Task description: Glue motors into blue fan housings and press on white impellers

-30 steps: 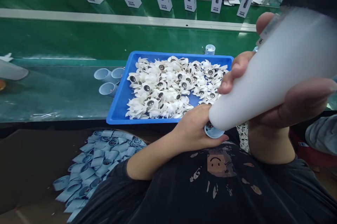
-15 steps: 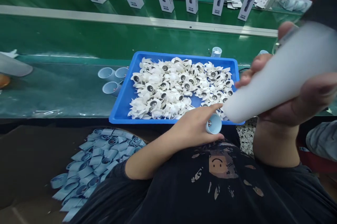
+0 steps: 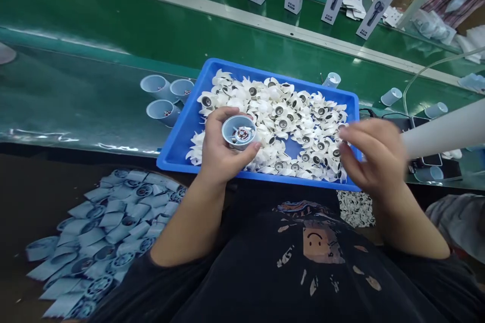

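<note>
While the left hand [image 3: 216, 155] curls thumb and fingers around a light blue cup [image 3: 237, 121], mouth up above the left part of the blue tray [image 3: 176, 148], the right hand [image 3: 379, 156] blurs over the tray's right edge, fingers bent toward the thumb, and I cannot tell how far they part or whether they grip anything. Open air separates the hands above the tray's white fans [image 3: 265, 106], among which a gap bares its floor. Three more cups [image 3: 165, 93] sit just beside its left edge, and a white tube [image 3: 447, 128] ends near its right.
</note>
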